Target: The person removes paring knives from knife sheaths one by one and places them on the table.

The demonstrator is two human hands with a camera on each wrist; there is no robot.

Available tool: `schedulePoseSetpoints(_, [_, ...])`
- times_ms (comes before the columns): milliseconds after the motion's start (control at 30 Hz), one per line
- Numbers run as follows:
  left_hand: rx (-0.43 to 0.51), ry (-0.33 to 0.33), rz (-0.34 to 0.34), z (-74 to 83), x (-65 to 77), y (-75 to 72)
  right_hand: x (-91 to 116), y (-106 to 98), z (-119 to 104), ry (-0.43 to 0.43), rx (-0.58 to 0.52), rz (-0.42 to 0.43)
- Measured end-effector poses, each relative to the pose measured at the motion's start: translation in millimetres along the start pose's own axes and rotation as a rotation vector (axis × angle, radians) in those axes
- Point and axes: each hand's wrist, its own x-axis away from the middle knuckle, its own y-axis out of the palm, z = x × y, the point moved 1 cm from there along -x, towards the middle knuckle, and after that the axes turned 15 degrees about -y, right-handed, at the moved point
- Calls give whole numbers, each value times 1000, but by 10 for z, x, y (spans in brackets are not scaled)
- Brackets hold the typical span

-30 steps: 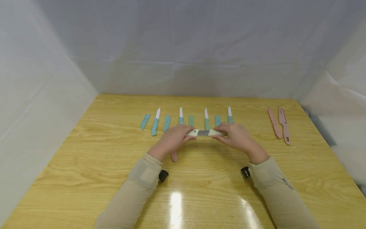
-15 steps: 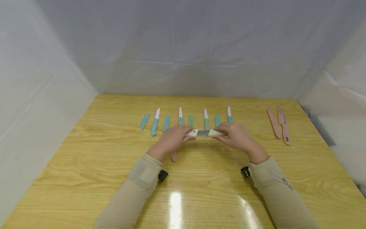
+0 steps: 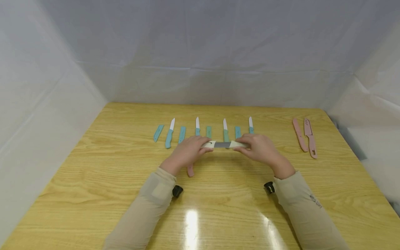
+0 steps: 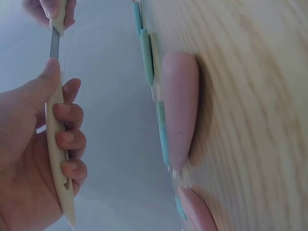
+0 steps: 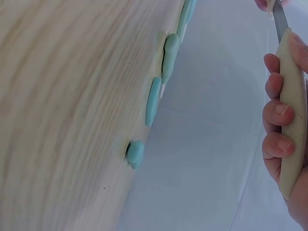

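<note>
Both hands hold a cream-coloured knife level above the table, with a short stretch of grey blade [image 3: 222, 144] showing between two cream parts. My left hand [image 3: 189, 151] grips the cream part [image 4: 57, 149] that has a slot near its far end, fingers curled round it. The smooth, tapering cream part [image 5: 292, 106] is in my right hand [image 3: 259, 148], fingers wrapped along it. I cannot tell which part is handle and which is sheath. Behind the hands lie white-bladed paring knives, among them a turquoise-handled knife [image 3: 169, 135] and a green-handled knife [image 3: 225, 132].
Beside the knives lie turquoise sheaths, one leftmost [image 3: 158, 133], and a green sheath [image 3: 208, 131]. A pink item [image 3: 190, 170] is partly hidden under the left hand. Two pink knife-shaped pieces [image 3: 310, 140] lie at the right. Pale sheeting [image 3: 200, 55] surrounds the wooden table [image 3: 225, 201].
The two hands have moved slightly apart, and a little more grey blade shows between the cream parts. The things on the table have stayed in place.
</note>
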Motion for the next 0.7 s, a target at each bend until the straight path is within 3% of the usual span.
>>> schedulePoseSetpoints(700, [-14,0,41,-93,-36,-40,62,-61,95,44,-21,20])
